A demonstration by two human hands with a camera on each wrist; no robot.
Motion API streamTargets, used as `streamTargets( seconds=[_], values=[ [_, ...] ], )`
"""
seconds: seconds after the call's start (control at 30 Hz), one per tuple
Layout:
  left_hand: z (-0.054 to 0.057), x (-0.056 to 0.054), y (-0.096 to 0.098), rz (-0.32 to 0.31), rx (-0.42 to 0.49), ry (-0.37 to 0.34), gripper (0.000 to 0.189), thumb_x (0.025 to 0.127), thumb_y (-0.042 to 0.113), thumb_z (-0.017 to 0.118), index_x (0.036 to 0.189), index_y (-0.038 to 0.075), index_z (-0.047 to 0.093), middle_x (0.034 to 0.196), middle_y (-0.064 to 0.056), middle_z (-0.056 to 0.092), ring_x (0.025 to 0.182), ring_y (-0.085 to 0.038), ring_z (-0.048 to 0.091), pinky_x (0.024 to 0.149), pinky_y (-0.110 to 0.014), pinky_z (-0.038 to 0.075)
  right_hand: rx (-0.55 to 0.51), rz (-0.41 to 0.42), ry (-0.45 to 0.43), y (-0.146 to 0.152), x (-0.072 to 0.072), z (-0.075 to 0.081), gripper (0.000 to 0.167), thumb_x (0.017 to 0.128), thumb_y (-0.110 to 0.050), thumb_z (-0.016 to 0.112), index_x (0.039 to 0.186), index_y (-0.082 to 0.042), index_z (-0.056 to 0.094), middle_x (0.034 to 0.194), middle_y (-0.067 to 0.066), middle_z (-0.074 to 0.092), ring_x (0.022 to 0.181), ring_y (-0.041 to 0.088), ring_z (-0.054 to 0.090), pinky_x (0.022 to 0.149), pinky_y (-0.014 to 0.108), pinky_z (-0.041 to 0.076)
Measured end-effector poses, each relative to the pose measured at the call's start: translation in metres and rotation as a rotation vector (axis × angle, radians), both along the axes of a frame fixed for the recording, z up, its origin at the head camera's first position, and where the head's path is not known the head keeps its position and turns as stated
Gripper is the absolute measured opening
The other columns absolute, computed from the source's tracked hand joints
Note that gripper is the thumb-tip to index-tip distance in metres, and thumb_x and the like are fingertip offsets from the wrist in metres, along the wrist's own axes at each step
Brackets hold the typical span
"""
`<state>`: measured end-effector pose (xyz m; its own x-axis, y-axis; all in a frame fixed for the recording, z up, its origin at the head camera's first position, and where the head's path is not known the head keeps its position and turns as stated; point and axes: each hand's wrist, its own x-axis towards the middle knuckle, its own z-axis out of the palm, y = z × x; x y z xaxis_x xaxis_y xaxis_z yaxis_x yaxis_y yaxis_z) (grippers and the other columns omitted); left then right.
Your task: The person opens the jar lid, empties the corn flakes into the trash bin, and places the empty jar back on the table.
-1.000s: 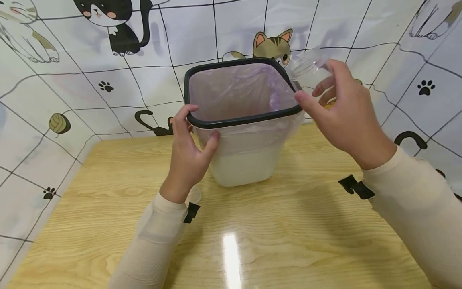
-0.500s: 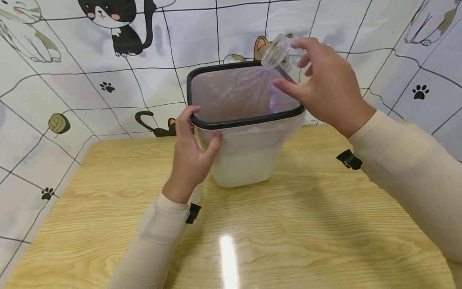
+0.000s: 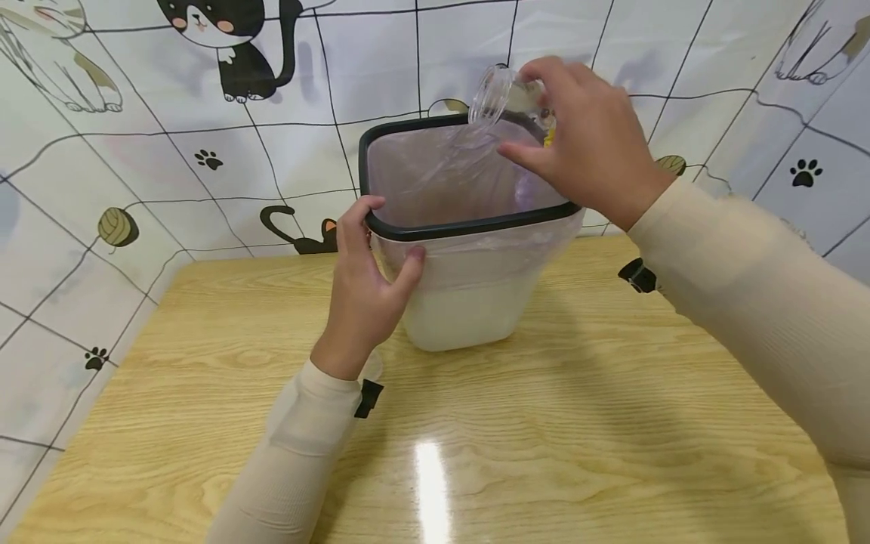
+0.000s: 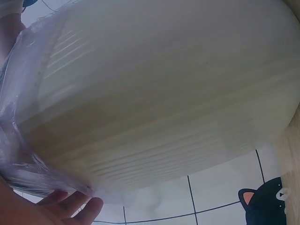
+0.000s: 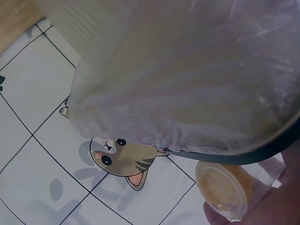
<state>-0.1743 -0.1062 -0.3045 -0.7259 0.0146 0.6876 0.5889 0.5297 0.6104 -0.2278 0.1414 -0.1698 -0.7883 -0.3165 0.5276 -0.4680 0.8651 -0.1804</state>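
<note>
A translucent white plastic bin with tapering walls (image 3: 462, 313) is stood on a pale wood-grain table (image 3: 544, 453), its mouth edged by a black rounded rim (image 3: 476, 225) and lined with a thin, purple-tinted plastic bag (image 3: 421, 174). By the left hand (image 3: 363, 291), the near left corner of the bin is gripped, with fingers hooked over the rim and the thumb pressed against the outer front; the bin is probably steadied this way, and the bag edge pinned. By the right hand (image 3: 598, 128), a clear, round plastic jar with a ribbed neck (image 3: 492, 94) is grasped between curled fingers and thumb at the far right part of the rim. The jar is tipped well over, its neck directed leftward across the opening, an angle that seems chosen to bring the mouth above the bag. In the right wrist view, orange-yellow contents (image 5: 222, 187) are seen through the jar's base; whether any are spilling out cannot be told. Beside the left wrist, a clear round disc (image 3: 372, 366) is partly hidden on the table. Behind everything, a white sheet printed with cats and grid lines (image 3: 367, 75) is hung.
</note>
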Motion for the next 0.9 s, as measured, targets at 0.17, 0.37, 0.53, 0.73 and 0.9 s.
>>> streamTargets(
  seconds=[0.17, 0.37, 0.53, 0.73, 0.9],
  values=[
    [0.001, 0.003, 0.002, 0.035, -0.019, 0.009, 0.067, 0.091, 0.045, 0.064, 0.141, 0.015, 0.031, 0.139, -0.013, 0.040, 0.128, -0.019, 0.050, 0.108, -0.041, 0.043, 0.050, 0.003, -0.059, -0.006, -0.010, 0.006, 0.070, 0.090, -0.040, 0.073, 0.146, -0.013, 0.042, 0.128, 0.020, 0.060, 0.121, 0.036, 0.056, 0.099, 0.063, 0.036],
    [-0.001, 0.006, 0.001, 0.079, -0.045, -0.008, 0.073, 0.089, 0.049, 0.071, 0.140, 0.015, 0.031, 0.138, -0.013, 0.041, 0.130, -0.020, 0.048, 0.107, -0.043, 0.044, 0.099, 0.071, -0.112, -0.018, -0.021, 0.006, 0.069, 0.090, -0.038, 0.073, 0.146, -0.013, 0.041, 0.133, 0.019, 0.057, 0.122, 0.039, 0.054, 0.108, 0.062, 0.035],
    [-0.001, 0.004, 0.000, 0.055, -0.033, 0.000, 0.070, 0.090, 0.045, 0.072, 0.140, 0.016, 0.032, 0.137, -0.012, 0.040, 0.131, -0.018, 0.047, 0.109, -0.041, 0.043, 0.129, 0.110, -0.099, -0.024, -0.028, 0.001, 0.070, 0.090, -0.033, 0.075, 0.147, -0.012, 0.041, 0.131, 0.019, 0.057, 0.118, 0.039, 0.054, 0.106, 0.060, 0.037],
    [0.001, 0.001, 0.001, 0.030, -0.041, 0.006, 0.069, 0.090, 0.045, 0.071, 0.139, 0.016, 0.032, 0.139, -0.012, 0.038, 0.131, -0.018, 0.046, 0.109, -0.041, 0.043, 0.163, 0.100, -0.056, -0.021, -0.031, -0.008, 0.070, 0.090, -0.034, 0.075, 0.147, -0.011, 0.041, 0.135, 0.020, 0.056, 0.123, 0.040, 0.053, 0.106, 0.058, 0.041],
    [0.003, -0.001, 0.000, 0.033, -0.050, 0.017, 0.068, 0.090, 0.044, 0.071, 0.138, 0.015, 0.032, 0.138, -0.012, 0.038, 0.130, -0.018, 0.047, 0.109, -0.039, 0.043, 0.176, 0.095, -0.050, -0.022, -0.033, -0.010, 0.074, 0.090, -0.033, 0.075, 0.151, -0.012, 0.039, 0.138, 0.019, 0.056, 0.126, 0.042, 0.052, 0.112, 0.058, 0.036]
  ],
)
